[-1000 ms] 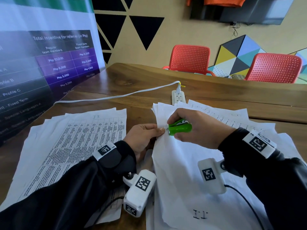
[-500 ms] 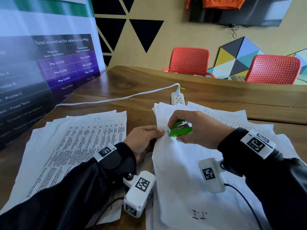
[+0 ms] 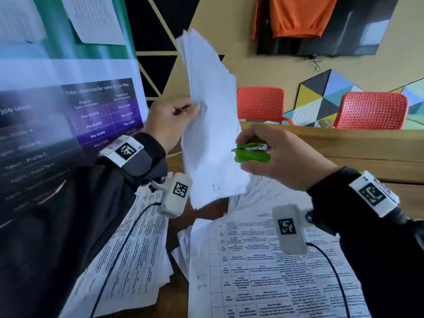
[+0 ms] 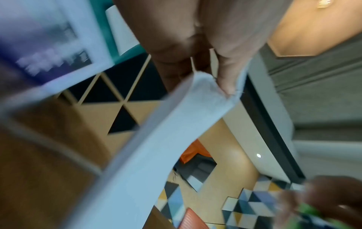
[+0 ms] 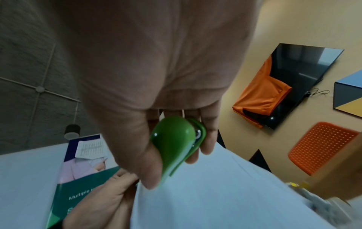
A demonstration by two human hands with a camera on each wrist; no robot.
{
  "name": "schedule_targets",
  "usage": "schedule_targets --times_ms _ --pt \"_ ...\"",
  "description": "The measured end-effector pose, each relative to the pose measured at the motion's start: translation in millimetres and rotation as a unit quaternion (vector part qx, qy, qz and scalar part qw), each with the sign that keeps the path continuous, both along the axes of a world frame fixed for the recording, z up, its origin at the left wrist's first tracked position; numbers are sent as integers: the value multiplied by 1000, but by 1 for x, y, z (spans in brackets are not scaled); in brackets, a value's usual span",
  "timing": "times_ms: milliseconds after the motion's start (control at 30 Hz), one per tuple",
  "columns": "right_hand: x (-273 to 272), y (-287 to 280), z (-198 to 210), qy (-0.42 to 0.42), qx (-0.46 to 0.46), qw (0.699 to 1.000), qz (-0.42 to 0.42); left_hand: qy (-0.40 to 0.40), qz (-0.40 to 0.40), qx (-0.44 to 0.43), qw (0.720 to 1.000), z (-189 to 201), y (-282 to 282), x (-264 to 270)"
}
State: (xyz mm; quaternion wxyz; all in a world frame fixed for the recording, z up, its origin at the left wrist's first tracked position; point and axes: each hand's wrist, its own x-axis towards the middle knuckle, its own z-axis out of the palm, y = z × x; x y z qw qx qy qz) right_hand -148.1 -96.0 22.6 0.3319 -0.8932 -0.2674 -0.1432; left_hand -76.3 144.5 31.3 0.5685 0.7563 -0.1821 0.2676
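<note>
Paper bundle (image 3: 210,125) is up off the counter (image 3: 367,152), long axis nearly upright, pinched at its left edge by the left grip (image 3: 169,121). Right grip (image 3: 282,157) is curled round the green stapler (image 3: 251,152) just right of the bundle, nose pointing left at it, so it's the nearer one.

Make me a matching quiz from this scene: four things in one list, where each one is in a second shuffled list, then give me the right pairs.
Things
1. green stapler
2. sheaf of papers
3. orange cloth
4. printed sheets

Places
A. draped over the wall screen
B. lying on the table
C. gripped in the right hand
D. pinched and held up by the left hand

Pairs: 1-C, 2-D, 3-A, 4-B
</note>
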Motion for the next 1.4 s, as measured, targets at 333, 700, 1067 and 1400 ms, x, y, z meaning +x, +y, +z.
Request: schedule_targets --times_ms 333,700,1067,1400 --pt "-50 3 43 24 29 998 57 137 -72 179 972 -69 10 -8" --pt "4 26 -28 61 -79 995 -12 199 -71 -57 976 -126 11 -39" --pt "11 42 -65 76 -138 987 -19 400 -178 -315 842 -137 0 -54" --pt "8 46 -65 51 -145 988 -19 393 -176 -322 843 -142 -1 -56"
